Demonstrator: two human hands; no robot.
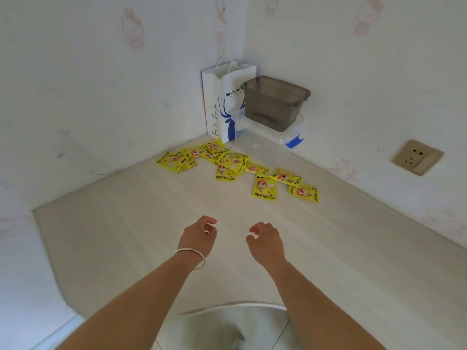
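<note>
Left hand [199, 233] and right hand [265, 238] hang empty, fingers loosely curled. The packets [232, 161] lie far off by the bag [230, 107] (overlapping, slick-looking), so I reckon a hasty grab could scatter them.

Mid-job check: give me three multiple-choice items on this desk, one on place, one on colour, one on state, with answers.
1. Where does the grey bin stand? A on the clear box; B on a chair; C in a drawer.
2. What colour are the scattered packets? A red; B yellow; C blue.
3. What do the left hand and right hand hold? A packets; B nothing; C the bin.
1 A: it sits on the box's lid. 2 B: all show yellow. 3 B: both hover empty, fingers loosely curled.
</note>
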